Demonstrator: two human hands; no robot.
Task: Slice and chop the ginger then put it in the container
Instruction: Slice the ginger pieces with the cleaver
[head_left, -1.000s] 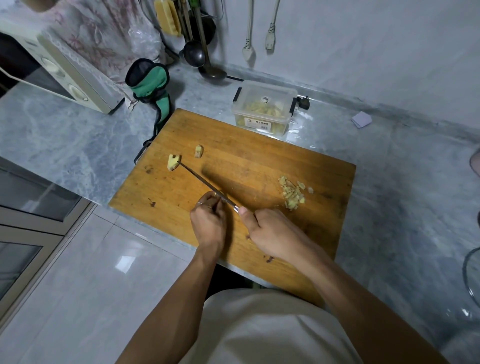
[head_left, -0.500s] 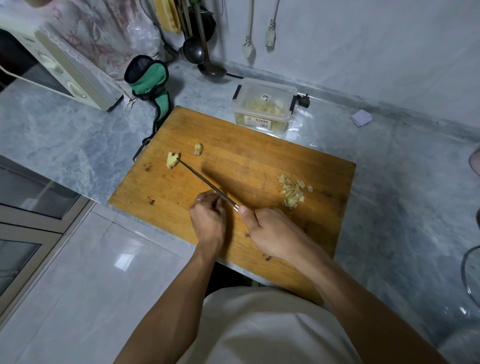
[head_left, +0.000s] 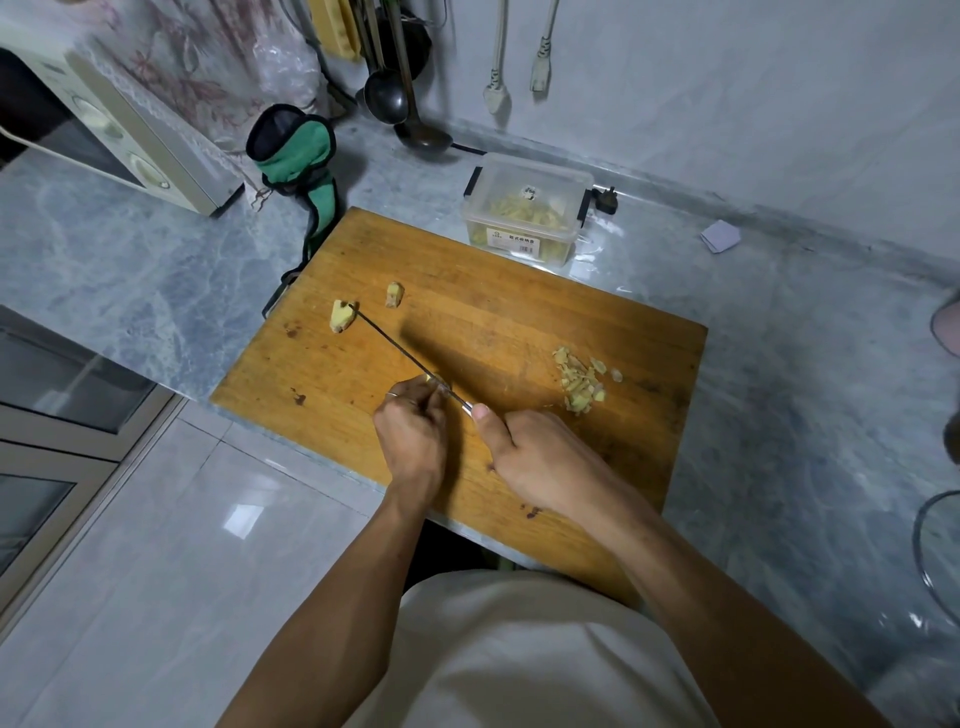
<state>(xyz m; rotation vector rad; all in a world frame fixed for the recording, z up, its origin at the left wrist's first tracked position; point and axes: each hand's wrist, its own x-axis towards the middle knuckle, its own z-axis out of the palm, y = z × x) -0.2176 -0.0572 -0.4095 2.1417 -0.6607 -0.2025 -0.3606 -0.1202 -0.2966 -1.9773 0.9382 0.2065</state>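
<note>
A wooden cutting board (head_left: 519, 332) lies on the marble counter. My right hand (head_left: 540, 457) grips the handle of a knife (head_left: 400, 353) whose blade runs up-left across the board, tip beside a ginger chunk (head_left: 341, 315). My left hand (head_left: 413, 431) pinches a small ginger piece (head_left: 435, 381) against the blade, mostly hidden by the fingers. Another ginger chunk (head_left: 395, 294) lies near the first. A pile of chopped ginger (head_left: 579, 376) sits on the board's right side. A clear plastic container (head_left: 524, 210) holding chopped ginger stands just behind the board.
A microwave (head_left: 104, 119) stands at the back left with a green pouch (head_left: 296, 150) beside it. Ladles (head_left: 387, 93) hang on the wall. A folded paper (head_left: 719, 236) lies on the counter at right. A glass lid rim (head_left: 930, 551) shows at the right edge.
Both hands stay at the same spot on the board with the knife. Only small motion of the blade and the fingers shows.
</note>
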